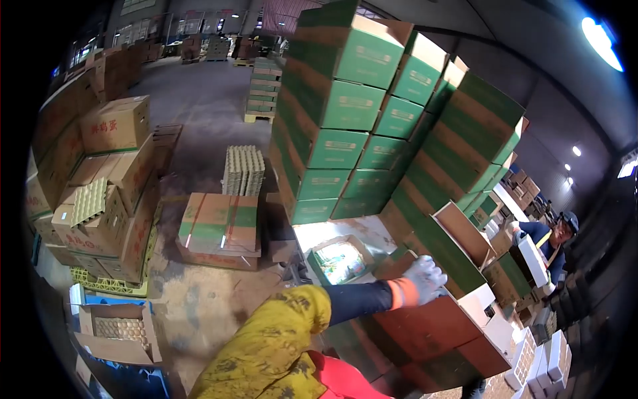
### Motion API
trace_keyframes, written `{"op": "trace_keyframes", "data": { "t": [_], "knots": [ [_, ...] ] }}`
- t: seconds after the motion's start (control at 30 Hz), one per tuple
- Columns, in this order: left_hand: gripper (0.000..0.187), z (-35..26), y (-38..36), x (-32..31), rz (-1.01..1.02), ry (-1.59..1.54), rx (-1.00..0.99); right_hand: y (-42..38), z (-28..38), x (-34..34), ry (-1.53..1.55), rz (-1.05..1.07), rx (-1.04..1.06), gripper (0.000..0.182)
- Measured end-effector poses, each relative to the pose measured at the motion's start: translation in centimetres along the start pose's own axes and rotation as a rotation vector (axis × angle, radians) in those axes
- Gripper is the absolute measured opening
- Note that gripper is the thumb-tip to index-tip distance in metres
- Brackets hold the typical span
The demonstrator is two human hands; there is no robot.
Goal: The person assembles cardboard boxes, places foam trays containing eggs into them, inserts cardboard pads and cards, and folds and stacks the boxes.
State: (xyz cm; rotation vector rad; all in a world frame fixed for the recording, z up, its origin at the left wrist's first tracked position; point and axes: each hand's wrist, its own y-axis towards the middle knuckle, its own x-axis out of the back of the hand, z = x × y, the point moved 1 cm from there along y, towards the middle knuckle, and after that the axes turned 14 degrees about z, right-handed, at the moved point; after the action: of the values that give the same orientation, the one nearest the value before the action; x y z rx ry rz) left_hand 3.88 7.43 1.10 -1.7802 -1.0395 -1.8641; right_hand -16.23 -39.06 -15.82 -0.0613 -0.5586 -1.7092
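My left hand (424, 280), in a grey-white glove with an orange cuff, reaches across to the right. Its fingers are bent over the upper edge of a large brown-and-green cardboard carton (432, 336). The contact under the fingers is partly hidden. My right hand is not visible. Just beyond my left hand, an open green carton (325, 263) holds something with a bright, shiny, colourful surface. Another carton with a raised brown flap (463, 233) stands behind the glove.
Tall stacks of green-and-brown cartons (345, 106) rise ahead. A taped carton (219, 229) and egg trays (243, 171) stand left of them. An open carton of eggs (123, 330) sits lower left, below stacked brown cartons (114, 124). A co-worker (555, 243) handles a white tray at right.
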Motion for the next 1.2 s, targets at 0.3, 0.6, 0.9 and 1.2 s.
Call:
{"op": "trace_keyframes", "data": {
  "t": [0.3, 0.6, 0.9, 1.2],
  "knots": [
    [0.047, 3.7, 2.7, 5.1, 0.818, -0.448, -0.453, 8.7, 23.5, -19.5, -1.393, -0.071, 0.084, 0.063],
    [0.042, 3.7, 0.1, 4.2, 0.750, -0.664, -0.519, 0.0, 28.6, -21.8, -1.467, 0.052, 0.226, 0.057],
    [0.022, 5.0, 0.2, 5.8, 0.019, -0.315, -0.218, -2.8, 30.7, -20.1, -0.975, 0.098, 0.241, 0.021],
    [0.020, 3.6, 0.3, 5.7, 0.074, -0.329, -0.118, -3.9, 33.5, -11.7, -0.659, 0.279, 0.021, 0.012]
  ]
}}
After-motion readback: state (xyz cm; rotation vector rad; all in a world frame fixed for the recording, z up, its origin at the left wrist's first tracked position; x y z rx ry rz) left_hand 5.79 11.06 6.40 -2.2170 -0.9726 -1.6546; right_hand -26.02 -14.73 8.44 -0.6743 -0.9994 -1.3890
